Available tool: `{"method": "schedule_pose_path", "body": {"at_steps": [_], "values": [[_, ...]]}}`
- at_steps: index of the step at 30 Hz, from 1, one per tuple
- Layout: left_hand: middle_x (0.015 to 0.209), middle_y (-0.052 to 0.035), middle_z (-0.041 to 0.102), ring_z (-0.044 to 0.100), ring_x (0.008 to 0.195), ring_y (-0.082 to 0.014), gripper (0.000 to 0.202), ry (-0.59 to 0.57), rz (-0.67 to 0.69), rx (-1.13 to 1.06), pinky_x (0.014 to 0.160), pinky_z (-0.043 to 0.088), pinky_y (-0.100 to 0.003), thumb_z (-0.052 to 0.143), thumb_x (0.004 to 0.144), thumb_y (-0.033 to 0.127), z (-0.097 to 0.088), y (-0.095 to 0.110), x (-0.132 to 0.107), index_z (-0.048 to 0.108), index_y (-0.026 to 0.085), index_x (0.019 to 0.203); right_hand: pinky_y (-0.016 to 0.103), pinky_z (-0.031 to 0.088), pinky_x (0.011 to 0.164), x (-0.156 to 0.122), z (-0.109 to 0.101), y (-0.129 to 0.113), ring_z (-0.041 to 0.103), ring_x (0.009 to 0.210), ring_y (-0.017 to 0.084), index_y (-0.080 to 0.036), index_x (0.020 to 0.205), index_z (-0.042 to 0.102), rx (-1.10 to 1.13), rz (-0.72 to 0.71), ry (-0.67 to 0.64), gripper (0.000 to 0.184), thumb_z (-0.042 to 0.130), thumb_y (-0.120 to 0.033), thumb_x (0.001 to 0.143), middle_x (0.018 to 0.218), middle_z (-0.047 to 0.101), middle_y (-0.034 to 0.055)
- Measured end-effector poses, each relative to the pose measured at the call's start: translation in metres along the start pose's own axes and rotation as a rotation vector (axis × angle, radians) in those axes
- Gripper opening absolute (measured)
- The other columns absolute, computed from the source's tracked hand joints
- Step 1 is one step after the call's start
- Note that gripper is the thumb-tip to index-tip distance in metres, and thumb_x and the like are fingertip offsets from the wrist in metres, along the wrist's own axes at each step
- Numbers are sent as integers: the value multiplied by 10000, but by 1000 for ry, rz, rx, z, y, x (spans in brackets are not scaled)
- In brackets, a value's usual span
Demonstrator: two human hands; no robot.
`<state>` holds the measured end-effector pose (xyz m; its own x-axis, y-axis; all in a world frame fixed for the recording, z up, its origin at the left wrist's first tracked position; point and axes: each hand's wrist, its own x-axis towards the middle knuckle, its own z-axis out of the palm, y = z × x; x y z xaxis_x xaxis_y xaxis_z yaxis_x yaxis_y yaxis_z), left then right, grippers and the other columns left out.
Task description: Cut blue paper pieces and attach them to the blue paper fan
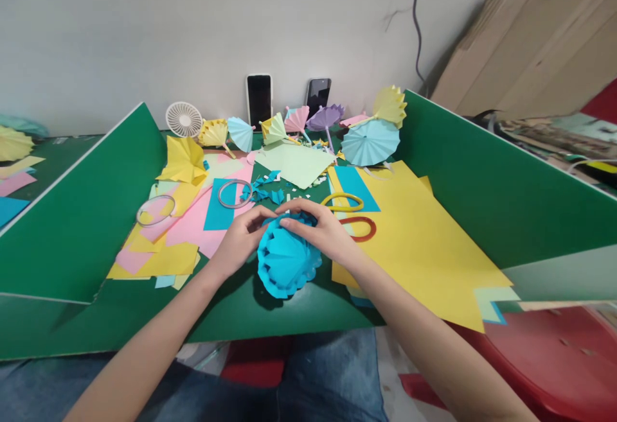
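Observation:
A bright blue pleated paper umbrella (pixel 286 258) with scalloped edges is held over the front of the green table. My left hand (pixel 243 236) pinches its upper left rim with thumb and fingertips. From the other side my right hand (pixel 315 229) grips the top edge, its thumb lying on the folds. Just beyond my right hand lie scissors with a yellow handle loop (pixel 343 202) and an orange-red loop (pixel 359 228); their blades are hidden. Blue paper scraps (pixel 265 189) are scattered behind my hands, beside a roll of clear tape (pixel 235 193).
Large yellow sheets (pixel 414 242) cover the right side; mixed coloured paper (pixel 186 232) and another tape ring (pixel 155 210) lie left. Finished paper umbrellas (pixel 370 141), a small fan (pixel 184 119) and two phones (pixel 259 102) line the back. Green partitions (pixel 501 184) flank the table.

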<state>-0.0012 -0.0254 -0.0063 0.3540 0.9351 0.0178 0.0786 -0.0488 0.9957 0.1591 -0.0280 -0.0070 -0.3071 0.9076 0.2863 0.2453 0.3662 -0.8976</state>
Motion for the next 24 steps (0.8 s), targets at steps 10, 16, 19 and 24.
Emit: {"method": "schedule_pose_path", "body": {"at_steps": [10, 16, 19, 24], "values": [[743, 14, 584, 528, 727, -118, 150, -26, 13, 27, 642, 415, -204, 591, 642, 247, 1, 1, -1, 566, 161, 763, 227, 387, 687, 2, 0, 2, 522, 726, 112, -185, 709, 550, 49, 41, 31, 42, 542, -226, 714, 733, 575, -11], [775, 6, 592, 535, 741, -126, 152, -31, 3, 31, 656, 421, -223, 579, 635, 228, 2, 1, -1, 564, 156, 768, 226, 386, 678, 3, 1, 4, 523, 719, 110, -183, 709, 547, 38, 49, 46, 47, 536, -229, 713, 726, 577, -14], [781, 1, 595, 540, 752, -136, 165, -51, 3, 35, 665, 423, -232, 580, 627, 226, 1, 2, 0, 568, 157, 776, 227, 388, 668, 3, 1, 5, 524, 712, 111, -183, 697, 544, 38, 53, 49, 51, 537, -232, 709, 716, 577, -15], [799, -7, 600, 543, 798, -146, 166, -77, -19, 15, 692, 419, -229, 546, 646, 233, -4, 4, 1, 579, 169, 796, 230, 393, 657, 3, 0, 5, 528, 704, 116, -184, 689, 542, 41, 53, 71, 63, 539, -245, 704, 710, 578, -12]]}}
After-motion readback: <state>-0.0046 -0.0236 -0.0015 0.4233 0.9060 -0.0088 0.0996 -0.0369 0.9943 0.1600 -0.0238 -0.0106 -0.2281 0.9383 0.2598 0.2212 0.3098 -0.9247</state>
